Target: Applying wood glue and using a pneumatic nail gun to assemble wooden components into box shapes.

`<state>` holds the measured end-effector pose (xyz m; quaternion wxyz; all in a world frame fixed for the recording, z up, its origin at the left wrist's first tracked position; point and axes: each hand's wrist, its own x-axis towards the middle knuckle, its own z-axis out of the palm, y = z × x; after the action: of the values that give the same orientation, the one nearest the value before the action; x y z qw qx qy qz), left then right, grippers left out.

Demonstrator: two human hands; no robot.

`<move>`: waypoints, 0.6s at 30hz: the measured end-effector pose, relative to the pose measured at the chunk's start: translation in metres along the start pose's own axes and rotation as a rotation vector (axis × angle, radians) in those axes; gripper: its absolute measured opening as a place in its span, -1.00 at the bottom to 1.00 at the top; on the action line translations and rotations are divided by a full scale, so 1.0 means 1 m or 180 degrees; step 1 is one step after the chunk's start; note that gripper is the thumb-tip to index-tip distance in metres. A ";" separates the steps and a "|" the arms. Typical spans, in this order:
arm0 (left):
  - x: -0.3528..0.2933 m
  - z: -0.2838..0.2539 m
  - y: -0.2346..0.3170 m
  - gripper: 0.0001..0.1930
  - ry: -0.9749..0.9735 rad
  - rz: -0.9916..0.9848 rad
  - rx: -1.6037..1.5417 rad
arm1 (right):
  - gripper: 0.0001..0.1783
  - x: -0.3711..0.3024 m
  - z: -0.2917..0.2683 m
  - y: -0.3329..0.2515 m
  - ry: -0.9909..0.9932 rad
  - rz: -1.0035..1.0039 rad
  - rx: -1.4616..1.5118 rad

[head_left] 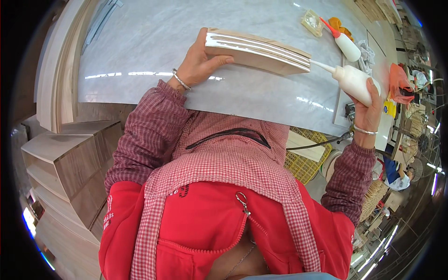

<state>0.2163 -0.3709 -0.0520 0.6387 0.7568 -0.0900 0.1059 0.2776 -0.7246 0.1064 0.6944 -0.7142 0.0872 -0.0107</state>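
My left hand (199, 64) grips the left end of a short stack of wooden boards (268, 63), thumb along the near side. Lines of white glue run along the upward-facing edges of the boards, thicker toward the left end. In my right hand (366, 112) is a white glue bottle (354, 83), tipped on its side. Its long pale nozzle points left, and the tip is at the right end of the boards. The stack is held above the grey, glossy worktable (140, 51).
A second glue bottle (347, 46) with a red nozzle lies at the far right, by a small yellowish dish (311, 22) and an orange cloth (340, 28). Tall wood panels (58, 70) stand left; stacked wooden pieces (70, 163) sit below. A yellow crate (305, 161) is under the table's right side.
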 end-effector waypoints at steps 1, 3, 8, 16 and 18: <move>0.000 0.000 0.000 -0.43 -0.0009 0.0005 -0.0014 | -0.55 -0.001 0.002 -0.002 0.0001 0.0062 0.0106; -0.001 -0.001 0.002 -0.43 0.0013 -0.0003 -0.0001 | -0.55 0.001 0.013 -0.003 -0.0039 0.0136 0.0223; 0.000 0.002 0.007 -0.43 0.0059 -0.0161 -0.0054 | -0.53 -0.002 0.084 -0.008 -0.0692 0.0121 0.0313; 0.001 0.003 0.012 -0.42 -0.0003 -0.0159 0.0018 | -0.56 -0.005 0.154 -0.004 -0.1094 0.0113 0.0243; 0.000 0.002 0.012 -0.42 -0.0013 -0.0164 0.0013 | -0.57 -0.004 0.157 -0.004 -0.1104 0.0116 0.0199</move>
<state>0.2135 -0.3746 -0.0409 0.6395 0.7603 -0.0717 0.0880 0.2954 -0.5684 0.1054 0.7210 -0.6817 -0.0214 0.1226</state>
